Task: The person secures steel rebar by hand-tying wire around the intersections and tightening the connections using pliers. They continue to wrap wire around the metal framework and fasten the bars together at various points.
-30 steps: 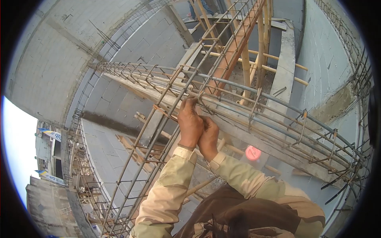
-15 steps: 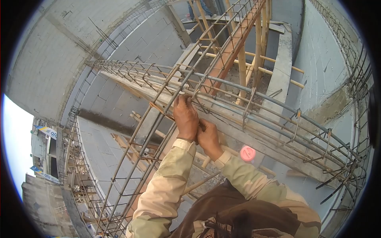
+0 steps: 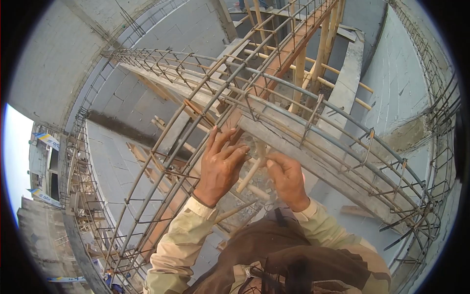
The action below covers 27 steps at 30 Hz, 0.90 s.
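Observation:
My left hand [image 3: 220, 164] is raised in front of the crossing of two rebar cages, its back toward me and its fingers apart. My right hand [image 3: 289, 180] is level with it, a short gap to the right, thumb and forefinger pinched. Whatever that pinch holds is too small to make out. Just beyond my left fingertips runs the diagonal rebar cage [image 3: 155, 188], long bars tied with stirrups. The second rebar cage [image 3: 313, 126] passes beyond both hands toward the lower right; neither hand grips its bars.
An orange-brown board [image 3: 274, 81] lies beneath the diagonal cage. Wooden poles [image 3: 324, 46] prop it from below. A concrete ledge [image 3: 293, 139] sits under the right-hand cage. Grey block walls [image 3: 394, 93] surround the space, and bent bar ends [image 3: 416, 225] stick out at right.
My hands have come down from the bars at the crossing and moved apart. My left fingers have spread. The view has shifted, and my right hand now mostly covers the pink round object.

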Each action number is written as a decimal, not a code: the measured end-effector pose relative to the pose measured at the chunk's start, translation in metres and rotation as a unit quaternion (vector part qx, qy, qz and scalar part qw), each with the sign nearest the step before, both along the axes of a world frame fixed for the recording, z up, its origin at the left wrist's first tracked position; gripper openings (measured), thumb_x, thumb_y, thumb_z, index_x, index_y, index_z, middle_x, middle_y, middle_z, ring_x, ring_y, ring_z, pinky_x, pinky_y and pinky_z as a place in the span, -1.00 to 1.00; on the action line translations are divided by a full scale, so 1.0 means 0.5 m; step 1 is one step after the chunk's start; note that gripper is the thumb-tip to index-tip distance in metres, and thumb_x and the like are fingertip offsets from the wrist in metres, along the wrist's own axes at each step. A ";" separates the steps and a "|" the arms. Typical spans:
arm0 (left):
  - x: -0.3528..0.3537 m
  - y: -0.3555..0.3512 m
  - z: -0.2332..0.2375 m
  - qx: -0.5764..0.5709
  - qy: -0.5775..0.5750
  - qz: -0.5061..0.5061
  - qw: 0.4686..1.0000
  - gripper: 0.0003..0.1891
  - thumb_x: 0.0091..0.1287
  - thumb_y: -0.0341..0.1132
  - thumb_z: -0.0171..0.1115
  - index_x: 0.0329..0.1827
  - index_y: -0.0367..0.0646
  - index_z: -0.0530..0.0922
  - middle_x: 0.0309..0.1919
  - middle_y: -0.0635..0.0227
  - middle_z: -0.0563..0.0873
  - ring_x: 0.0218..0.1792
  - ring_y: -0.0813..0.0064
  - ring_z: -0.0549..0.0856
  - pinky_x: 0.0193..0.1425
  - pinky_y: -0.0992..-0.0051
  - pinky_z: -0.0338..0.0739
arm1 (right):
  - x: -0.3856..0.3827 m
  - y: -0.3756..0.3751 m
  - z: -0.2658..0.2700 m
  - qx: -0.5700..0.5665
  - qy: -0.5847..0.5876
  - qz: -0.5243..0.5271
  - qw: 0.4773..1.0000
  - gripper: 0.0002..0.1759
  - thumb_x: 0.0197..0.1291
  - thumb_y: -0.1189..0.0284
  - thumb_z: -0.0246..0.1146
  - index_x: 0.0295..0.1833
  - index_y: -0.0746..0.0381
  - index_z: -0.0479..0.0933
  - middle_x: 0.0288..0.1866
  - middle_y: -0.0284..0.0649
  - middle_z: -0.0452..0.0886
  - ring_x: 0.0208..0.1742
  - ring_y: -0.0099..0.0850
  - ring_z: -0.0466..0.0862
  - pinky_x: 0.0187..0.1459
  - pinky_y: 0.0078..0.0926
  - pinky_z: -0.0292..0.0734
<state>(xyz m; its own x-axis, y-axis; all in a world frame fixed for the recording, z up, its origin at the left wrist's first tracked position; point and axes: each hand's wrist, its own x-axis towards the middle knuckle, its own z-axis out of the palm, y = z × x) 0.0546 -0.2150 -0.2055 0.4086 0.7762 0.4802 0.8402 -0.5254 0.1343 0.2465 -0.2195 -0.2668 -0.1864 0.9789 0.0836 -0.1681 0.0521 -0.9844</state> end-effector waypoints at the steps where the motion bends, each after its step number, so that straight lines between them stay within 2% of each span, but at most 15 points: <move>1: 0.003 -0.004 0.003 0.030 -0.015 -0.001 0.999 -0.76 0.24 -0.51 0.36 -0.02 -0.16 0.71 -0.28 0.18 0.83 0.12 0.13 0.75 0.28 0.08 0.62 | 0.009 -0.003 0.005 -0.034 0.025 0.027 0.999 -0.77 0.43 0.47 0.15 -0.10 0.36 0.68 -0.55 -0.44 0.45 -0.53 -0.67 0.33 -0.48 -0.56 0.19; 2: 0.010 -0.015 -0.001 0.033 -0.020 0.000 0.999 -0.76 0.24 -0.51 0.36 -0.02 -0.16 0.71 -0.28 0.18 0.83 0.12 0.13 0.75 0.28 0.08 0.62 | 0.010 -0.004 0.019 -0.030 0.020 0.028 0.999 -0.77 0.43 0.47 0.15 -0.10 0.36 0.68 -0.55 -0.44 0.45 -0.53 -0.67 0.33 -0.48 -0.56 0.19; 4: 0.037 -0.042 -0.013 -0.166 -0.157 0.120 0.966 -0.84 0.32 -0.50 0.34 -0.05 -0.18 0.69 -0.31 0.08 0.80 -0.17 0.15 0.83 -0.06 0.27 0.75 | 0.006 -0.006 0.051 -0.023 0.107 0.057 0.992 -0.75 0.47 0.46 0.17 0.03 0.36 0.71 -0.51 -0.42 0.50 -0.45 -0.65 0.43 -0.44 -0.59 0.32; 5: 0.049 -0.045 -0.021 -0.178 -0.292 0.087 0.936 -0.89 0.48 -0.42 0.25 -0.04 -0.26 0.62 -0.29 0.04 0.80 -0.30 0.21 0.84 -0.21 0.41 0.76 | -0.004 -0.010 0.053 -0.022 0.104 0.058 0.993 -0.75 0.47 0.46 0.17 0.03 0.36 0.71 -0.51 -0.42 0.50 -0.45 -0.65 0.43 -0.44 -0.59 0.32; 6: 0.051 -0.044 -0.031 -0.177 -0.295 0.086 0.935 -0.89 0.48 -0.42 0.25 -0.04 -0.26 0.62 -0.29 0.04 0.80 -0.30 0.21 0.84 -0.21 0.41 0.76 | -0.017 -0.013 0.051 -0.008 0.098 0.055 0.994 -0.75 0.45 0.47 0.20 0.08 0.35 0.70 -0.43 -0.39 0.55 -0.39 -0.62 0.49 -0.39 -0.59 0.41; 7: 0.051 -0.038 -0.040 -0.256 -0.494 0.080 0.827 -0.86 0.55 -0.37 0.19 -0.01 -0.27 0.58 -0.22 0.03 0.81 -0.24 0.24 0.85 -0.21 0.43 0.77 | -0.026 -0.014 0.046 0.007 0.093 0.051 0.994 -0.73 0.43 0.49 0.23 0.13 0.34 0.70 -0.36 -0.37 0.60 -0.32 -0.59 0.56 -0.34 -0.59 0.50; 8: 0.050 -0.029 -0.043 -0.321 -0.664 0.068 0.671 -0.82 0.61 -0.31 0.12 0.01 -0.28 0.53 -0.15 0.03 0.82 -0.18 0.27 0.86 -0.21 0.45 0.79 | -0.030 -0.013 0.036 0.011 0.092 0.049 0.994 -0.73 0.43 0.49 0.23 0.13 0.34 0.70 -0.36 -0.37 0.60 -0.32 -0.59 0.56 -0.34 -0.59 0.50; 10: 0.029 -0.026 -0.041 -0.347 -0.681 0.094 0.638 -0.79 0.65 -0.26 0.05 0.04 -0.27 0.48 -0.08 -0.04 0.80 -0.15 0.22 0.86 -0.15 0.42 0.83 | -0.036 -0.017 0.013 0.185 0.018 -0.033 0.982 -0.73 0.33 0.57 0.31 0.11 0.34 0.71 -0.20 -0.30 0.65 -0.22 -0.55 0.64 -0.23 -0.59 0.59; 12: 0.024 -0.033 -0.035 -0.354 -0.706 0.094 0.606 -0.79 0.65 -0.27 0.04 0.05 -0.26 0.48 -0.01 -0.05 0.78 -0.13 0.24 0.86 -0.11 0.40 0.84 | -0.035 -0.027 0.007 0.151 0.012 -0.035 0.988 -0.74 0.26 0.61 0.36 0.07 0.33 0.73 -0.16 -0.28 0.65 -0.20 -0.52 0.67 -0.21 -0.58 0.60; 16: 0.042 -0.049 -0.044 -0.371 -0.717 0.073 0.585 -0.78 0.66 -0.28 0.01 0.06 -0.29 0.47 0.08 -0.10 0.73 -0.07 0.23 0.85 -0.07 0.40 0.84 | -0.050 -0.032 -0.012 0.110 -0.043 -0.065 0.991 -0.76 0.10 0.68 0.45 -0.08 0.28 0.79 -0.14 -0.24 0.68 -0.18 -0.45 0.73 -0.19 -0.53 0.63; 18: 0.051 -0.053 -0.047 -0.361 -0.734 0.060 0.572 -0.74 0.66 -0.26 0.01 0.11 -0.34 0.47 0.10 -0.10 0.72 -0.08 0.23 0.84 -0.04 0.42 0.83 | -0.054 -0.031 -0.023 0.121 -0.065 -0.068 0.988 -0.77 0.12 0.72 0.40 -0.09 0.32 0.77 -0.11 -0.23 0.66 -0.13 -0.46 0.72 -0.17 -0.54 0.65; 21: 0.061 -0.060 -0.042 -0.330 -0.723 0.077 0.601 -0.69 0.65 -0.25 0.05 0.16 -0.38 0.48 0.04 -0.08 0.76 -0.11 0.31 0.84 -0.05 0.46 0.79 | -0.060 -0.033 -0.007 0.131 -0.095 -0.082 0.983 -0.78 0.13 0.76 0.37 -0.11 0.35 0.76 -0.09 -0.21 0.65 -0.08 -0.45 0.71 -0.17 -0.56 0.68; 23: 0.056 -0.064 -0.052 -0.288 -0.566 0.097 0.767 -0.66 0.63 -0.24 0.12 0.17 -0.42 0.50 -0.08 -0.05 0.80 -0.11 0.39 0.82 -0.11 0.50 0.75 | -0.072 -0.044 -0.008 0.123 -0.105 -0.089 0.983 -0.79 0.11 0.76 0.38 -0.13 0.35 0.76 -0.11 -0.20 0.65 -0.08 -0.44 0.72 -0.20 -0.56 0.68; 25: 0.053 -0.060 -0.065 -0.284 -0.592 0.093 0.748 -0.67 0.61 -0.24 0.17 0.12 -0.42 0.52 -0.12 -0.03 0.81 -0.10 0.40 0.81 -0.08 0.50 0.73 | -0.088 -0.043 -0.018 0.209 -0.148 -0.154 0.954 -0.80 0.08 0.67 0.44 -0.14 0.31 0.75 -0.18 -0.14 0.67 -0.24 -0.21 0.74 -0.27 -0.34 0.61; 27: 0.045 -0.046 -0.077 -0.280 -0.618 0.086 0.730 -0.68 0.59 -0.24 0.21 0.07 -0.42 0.55 -0.17 0.00 0.82 -0.09 0.41 0.80 -0.05 0.49 0.71 | -0.095 -0.039 -0.010 0.247 -0.172 -0.166 0.939 -0.81 0.11 0.66 0.41 -0.12 0.33 0.70 -0.18 -0.12 0.67 -0.25 -0.13 0.72 -0.28 -0.27 0.59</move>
<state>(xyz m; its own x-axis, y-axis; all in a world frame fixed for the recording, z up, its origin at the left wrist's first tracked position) 0.0771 -0.2381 -0.2442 -0.1943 0.9809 -0.0114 -0.0576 0.0002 0.9983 0.1988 -0.2391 -0.2719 0.0229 0.8457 0.5331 0.2625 0.5094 -0.8195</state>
